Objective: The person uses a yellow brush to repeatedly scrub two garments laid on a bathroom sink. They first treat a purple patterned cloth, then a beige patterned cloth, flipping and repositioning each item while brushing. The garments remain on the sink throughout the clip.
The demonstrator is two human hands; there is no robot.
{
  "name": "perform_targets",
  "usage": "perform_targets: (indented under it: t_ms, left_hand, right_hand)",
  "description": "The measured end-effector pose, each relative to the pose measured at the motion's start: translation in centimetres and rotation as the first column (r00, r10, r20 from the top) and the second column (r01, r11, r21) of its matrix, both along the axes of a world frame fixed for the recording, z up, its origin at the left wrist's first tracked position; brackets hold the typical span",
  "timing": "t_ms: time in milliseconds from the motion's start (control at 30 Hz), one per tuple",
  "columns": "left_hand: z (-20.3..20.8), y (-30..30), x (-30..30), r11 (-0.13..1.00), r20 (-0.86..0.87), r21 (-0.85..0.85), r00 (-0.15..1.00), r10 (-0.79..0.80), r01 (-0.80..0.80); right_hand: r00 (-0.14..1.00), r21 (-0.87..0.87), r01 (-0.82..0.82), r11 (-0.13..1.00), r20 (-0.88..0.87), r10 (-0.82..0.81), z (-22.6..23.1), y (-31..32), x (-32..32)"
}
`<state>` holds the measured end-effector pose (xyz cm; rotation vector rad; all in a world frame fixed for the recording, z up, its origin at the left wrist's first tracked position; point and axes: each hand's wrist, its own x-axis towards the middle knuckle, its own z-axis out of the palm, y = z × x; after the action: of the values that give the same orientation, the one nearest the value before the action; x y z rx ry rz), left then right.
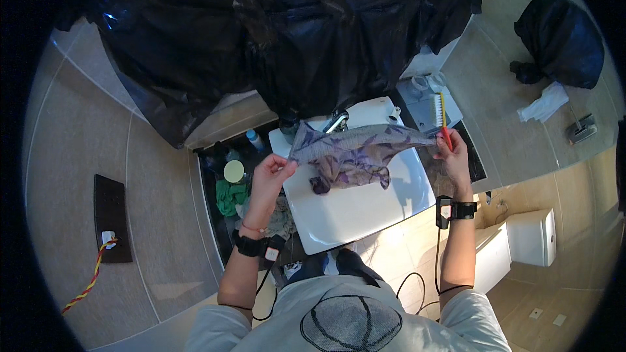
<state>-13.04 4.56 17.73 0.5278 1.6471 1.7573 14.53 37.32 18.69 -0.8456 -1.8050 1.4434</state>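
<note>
So your left hand (270,176) is closed to a pinch on one corner of the cloth (365,146), and your right hand (454,156) is curled round the brush (444,120) handle with the cloth's other end at its fingers. Can't tell exactly how those fingers split the two. The cloth is strung between your hands, long axis side to side: right of your left, left of your right, neither hand nearer. It's above the back half of the sink (365,221), its right end out past the sink's right edge, tap (336,122) just behind. Looks thin and crumpled, greyish with purple patterning, middle sagging in loose folds toward the sink's front edge.
</note>
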Motion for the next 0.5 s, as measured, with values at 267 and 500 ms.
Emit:
perform_targets:
  t_ms: [267,500]
  left_hand:
    - [-12.0,-6.1,7.0,0.885,0.303,-0.361,0.934,-0.188,0.295]
    - [-14.5,-8.8,11.3,0.829,0.452,-0.422,0.878,-0.159,0.368]
  right_hand:
    - [0.889,0.116,-0.151,0.982,0.449,0.083,-13.4,-2.1,7.6]
    - [0.833,0.021,-0.07,0.997,0.551,0.047,-16.7,-4.6,12.8]
